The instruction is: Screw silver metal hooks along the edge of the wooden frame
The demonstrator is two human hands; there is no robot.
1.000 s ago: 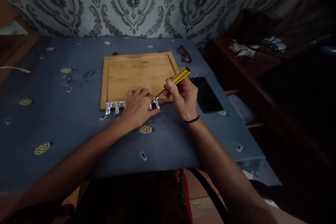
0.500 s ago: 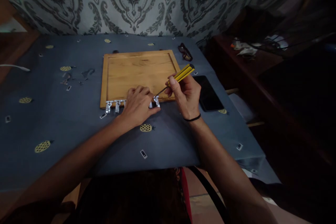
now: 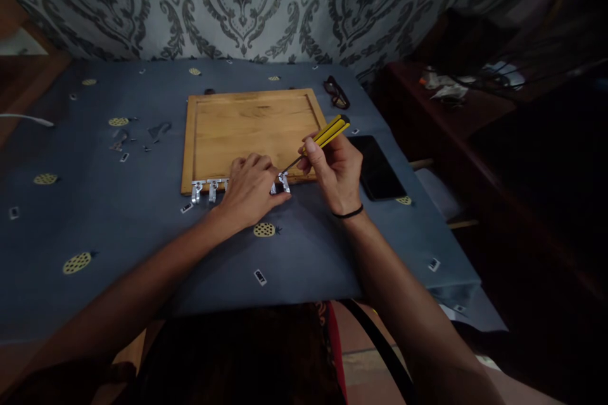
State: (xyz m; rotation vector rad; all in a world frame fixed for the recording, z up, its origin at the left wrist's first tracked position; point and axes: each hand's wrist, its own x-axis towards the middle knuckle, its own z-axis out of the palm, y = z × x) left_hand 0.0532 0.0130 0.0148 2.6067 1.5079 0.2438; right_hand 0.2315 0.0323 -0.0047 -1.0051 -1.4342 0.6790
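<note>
A wooden board (image 3: pixel 251 126) with a raised frame lies flat in front of me. Along its near edge runs a metal hook rail (image 3: pixel 213 188) with several silvery hooks hanging off the edge. My left hand (image 3: pixel 251 190) presses over the middle of the rail, fingers bent on the board and thumb below the edge, hiding part of the metal. In my right hand (image 3: pixel 339 171) is a yellow and black screwdriver (image 3: pixel 330 131), held slantwise. Its tip meets the rail by the rightmost hook (image 3: pixel 285 183); any screw there is too small to make out.
A dark phone or tablet (image 3: pixel 380 171) lies right of the board, with glasses (image 3: pixel 336 92) behind it. Small grey pieces (image 3: pixel 159 131) are scattered on the left of the blue tablecloth (image 3: pixel 142 215). A white cable (image 3: pixel 33 119) reaches in from the left edge.
Both hands, the board and the screwdriver keep practically the same places. Only a slight shift of the whole view shows.
</note>
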